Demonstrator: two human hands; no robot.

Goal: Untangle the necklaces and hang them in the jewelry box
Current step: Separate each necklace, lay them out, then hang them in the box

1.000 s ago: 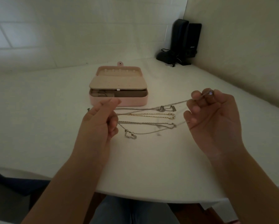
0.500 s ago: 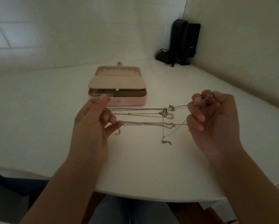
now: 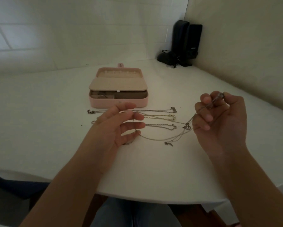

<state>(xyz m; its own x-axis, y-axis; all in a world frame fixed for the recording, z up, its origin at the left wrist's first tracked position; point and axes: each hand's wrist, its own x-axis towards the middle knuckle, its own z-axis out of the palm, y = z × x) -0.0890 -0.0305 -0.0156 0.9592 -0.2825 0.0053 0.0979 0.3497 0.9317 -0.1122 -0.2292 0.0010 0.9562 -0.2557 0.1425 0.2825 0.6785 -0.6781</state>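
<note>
Our right hand (image 3: 219, 122) had its fingers (image 3: 206, 100) pinched together on one end of a thin silver chain (image 3: 160, 138), raised above the tabletop (image 3: 55, 128). Our left hand (image 3: 116, 126) had its fingers (image 3: 134, 125) spread apart, the chain's other end looped across them. Between our hands the other necklaces (image 3: 158, 115) lay in rows, one crossing another. Just behind them sat the pink jewelry box (image 3: 118, 87), lid open, and black speakers (image 3: 185, 43) stood in the corner.

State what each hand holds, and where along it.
Right hand pinches one end of a thin silver chain necklace at its fingertips; left hand has the other end draped across its spread fingers, not gripped.
</note>
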